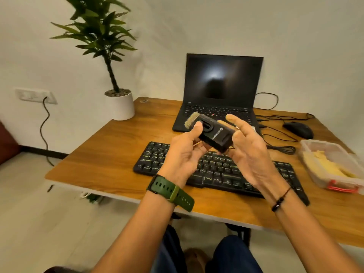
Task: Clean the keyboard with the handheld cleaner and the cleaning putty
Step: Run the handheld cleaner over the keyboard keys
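A black handheld cleaner (215, 134) with a tan brush end is held up above the black keyboard (214, 170). My left hand (185, 152) grips it from the left, thumb on its round top part. My right hand (246, 146) holds its right end with the fingers curled behind it. The keyboard lies on the wooden table (110, 154) under both hands. Yellow cleaning putty (325, 164) sits in a clear plastic box (334, 186) with red clasps at the right.
An open black laptop (220, 91) stands behind the keyboard, screen dark. A black mouse (298, 130) and cables lie to its right. A potted plant (118, 103) stands at the table's back left corner. My knees show below the table's front edge.
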